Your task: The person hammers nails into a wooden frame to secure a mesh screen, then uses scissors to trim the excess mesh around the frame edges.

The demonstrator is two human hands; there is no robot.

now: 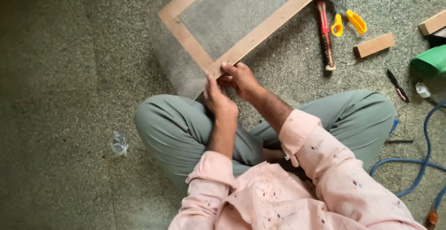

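Two hands at the near corner of a wooden frame [260,32] lying flat on the speckled floor [65,95]. Left hand [217,99] curled, fingers pinching the loose edge of grey wire mesh [179,70] just below that corner. Right hand [239,77] closed over the corner itself, fingertips pressed on the wood, thumb side touching the left hand. Mesh stretched across the frame opening and spilling past its left rail onto the floor. Crossed legs in grey-green trousers [167,128] directly beneath both hands; pink sleeves [297,132] rolled at the forearms. Right of the frame, well apart from the hands: red-handled tool [324,30], yellow-handled scissors [347,19] just beside it, short wood block [374,45], small black tool [397,85], green roll [429,60], blue hose [425,142] curving along the right edge. Crumpled clear plastic [119,143] on the floor near the left knee.
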